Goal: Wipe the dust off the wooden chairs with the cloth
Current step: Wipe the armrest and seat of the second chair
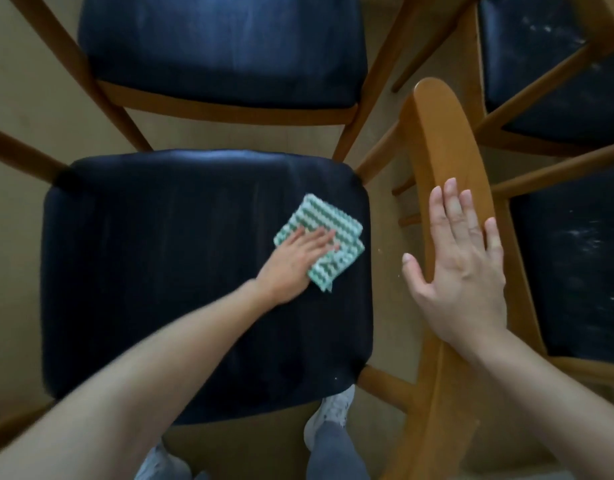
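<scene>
**Wiping near seat: wood may get missed**

- Near chair seat [160,271], dark padded, fills centre frame. Streaks show on it. Risk: the effort goes into the upholstery while the wooden frames stay dusty.
- Right-hand seats, upper [541,64] and lower [575,271], are speckled with pale dust. Judged undone, and easy to skip in this tight cluster.
- Curved wooden top rail [444,140], right of centre. I cannot tell which chair owns it. If weight shifts onto it, the chair could tip or skid.
- Right hand [461,271] lies flat on that rail with fingers straight and spread, holding nothing. A bare palm may smear dust along the wood.
- Left hand [295,261] presses down with fingers extended, not curled.
- Folded green-and-white zigzag cloth [319,216] sits under those fingers at the right side of the near seat, close to its edge. With only a flat press on it, it may slide out, unfold, or drop off the side.
</scene>
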The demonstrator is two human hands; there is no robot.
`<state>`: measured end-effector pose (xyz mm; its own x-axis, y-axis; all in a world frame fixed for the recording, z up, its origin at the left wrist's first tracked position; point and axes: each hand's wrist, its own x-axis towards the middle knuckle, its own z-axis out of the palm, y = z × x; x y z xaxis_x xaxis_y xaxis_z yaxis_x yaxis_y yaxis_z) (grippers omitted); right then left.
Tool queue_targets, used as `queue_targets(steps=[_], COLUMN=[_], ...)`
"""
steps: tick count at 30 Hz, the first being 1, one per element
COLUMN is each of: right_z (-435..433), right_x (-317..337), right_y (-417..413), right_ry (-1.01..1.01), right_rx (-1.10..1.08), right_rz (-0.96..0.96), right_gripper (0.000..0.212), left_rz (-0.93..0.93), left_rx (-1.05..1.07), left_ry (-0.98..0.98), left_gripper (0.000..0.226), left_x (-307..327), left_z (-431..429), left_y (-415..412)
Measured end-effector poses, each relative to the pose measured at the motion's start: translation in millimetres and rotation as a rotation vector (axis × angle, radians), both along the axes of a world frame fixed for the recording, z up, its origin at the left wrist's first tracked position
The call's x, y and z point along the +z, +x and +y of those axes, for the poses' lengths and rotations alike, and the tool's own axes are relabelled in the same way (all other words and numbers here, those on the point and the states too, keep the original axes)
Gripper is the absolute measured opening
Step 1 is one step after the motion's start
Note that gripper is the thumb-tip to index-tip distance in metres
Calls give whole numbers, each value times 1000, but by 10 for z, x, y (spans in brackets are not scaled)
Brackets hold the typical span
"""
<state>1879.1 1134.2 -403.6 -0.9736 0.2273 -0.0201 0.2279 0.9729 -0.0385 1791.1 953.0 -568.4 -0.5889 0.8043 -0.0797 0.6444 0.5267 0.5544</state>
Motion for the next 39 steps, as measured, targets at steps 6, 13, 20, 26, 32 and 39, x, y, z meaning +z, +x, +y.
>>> queue_targets(steps=[6, 13, 20, 26, 32, 39], right_z=[-18, -26, -14, -13, -8, -1], right_x=[37, 61, 47, 50, 40, 5], right_y=[-6, -14, -13, -9, -3, 3], right_ry=[-19, -38, -39, -35, -42, -41], right_rx=[-7, -11, -19, -16, -14, -5], right_rz=[-11, -24, -12, -22, -6, 11], right_gripper=[74, 73, 73, 73, 72, 71], left_rz=[-46, -208, -320, -989, -782, -62], left_rx=[-112, -331, -337, 241, 644, 380], left_ry=[-94, -285, -242, -7, 465, -169], left_gripper=[52, 52, 49, 16, 18, 49], left_x=[59, 228, 341, 753, 739, 252], left_z=[-256, -608, -815, -521, -12, 750], left_y=[1080, 1823, 1982, 1277, -449, -1354])
